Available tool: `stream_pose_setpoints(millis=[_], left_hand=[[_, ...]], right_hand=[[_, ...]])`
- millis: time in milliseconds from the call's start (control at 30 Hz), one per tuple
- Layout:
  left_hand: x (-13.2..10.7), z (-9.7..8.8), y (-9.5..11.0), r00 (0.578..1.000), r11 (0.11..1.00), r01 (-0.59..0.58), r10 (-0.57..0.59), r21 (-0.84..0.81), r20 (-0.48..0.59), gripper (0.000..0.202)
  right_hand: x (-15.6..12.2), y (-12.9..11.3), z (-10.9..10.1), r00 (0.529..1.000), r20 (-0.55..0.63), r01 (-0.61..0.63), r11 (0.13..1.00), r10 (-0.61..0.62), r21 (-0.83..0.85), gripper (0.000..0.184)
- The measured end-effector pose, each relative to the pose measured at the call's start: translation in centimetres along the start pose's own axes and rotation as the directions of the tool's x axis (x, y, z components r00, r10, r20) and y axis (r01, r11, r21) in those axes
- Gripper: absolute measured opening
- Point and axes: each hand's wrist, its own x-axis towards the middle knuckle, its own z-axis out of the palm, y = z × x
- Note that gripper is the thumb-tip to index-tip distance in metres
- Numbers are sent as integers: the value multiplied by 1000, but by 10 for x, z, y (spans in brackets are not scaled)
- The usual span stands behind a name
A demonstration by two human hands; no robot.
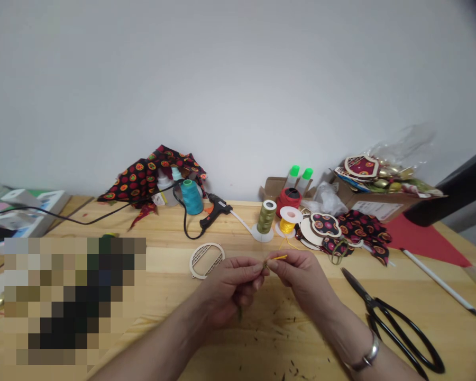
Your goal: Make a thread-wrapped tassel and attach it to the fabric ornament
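Over the wooden table, my left hand (238,280) and my right hand (299,270) meet at their fingertips. Between finger and thumb, my left hand pinches a small piece of green thread (240,312), whose end hangs below the palm. A short length of yellow cord (281,257) sticks out from the pinched fingers of my right hand. The fingertips hide where the two strands come together. Just behind my left hand lies an oval wooden lattice frame (196,259). Beyond my hands stand a green thread spool (266,218) and a spool of yellow cord (287,225).
Black-handled scissors (373,307) lie at right, near a white pen (436,280). A glue gun (215,212) and a teal thread cone (191,197) stand behind, by patterned fabric (143,177). A cardboard box (384,203) holds ornaments. Dark scraps dot the front. The left foreground is pixelated.
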Motion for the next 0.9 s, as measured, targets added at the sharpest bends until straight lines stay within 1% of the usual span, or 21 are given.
stream_pose_setpoints(millis=[233,367,500,567,633,733,800,900], left_hand=[[0,-1,1,998,998,66,-66,-4,25,18],[0,-1,1,998,998,63,-63,10,25,21],[0,0,1,999,999,-35,36,32,-28,21],[1,0,1,992,993,-102,106,57,-67,21],[3,0,1,979,982,-163,173,96,-105,22],[5,-2,0,951,951,-243,273,193,-147,23],[5,-4,0,929,918,-278,332,282,-163,23],[3,-3,2,893,857,-306,409,415,-187,22]], right_hand=[[0,2,-1,1000,-29,0,1000,0,-7,7],[1,4,-2,999,-33,-9,1000,8,-21,11],[2,7,-3,998,-43,-52,998,51,-20,19],[3,8,-2,996,-49,-72,997,70,-24,25],[3,9,1,996,-65,-64,996,59,-70,24],[1,8,5,997,-80,-2,969,-18,-248,20],[-1,8,6,995,-56,57,929,-83,-366,21],[-4,7,7,989,3,135,877,-151,-461,20]])
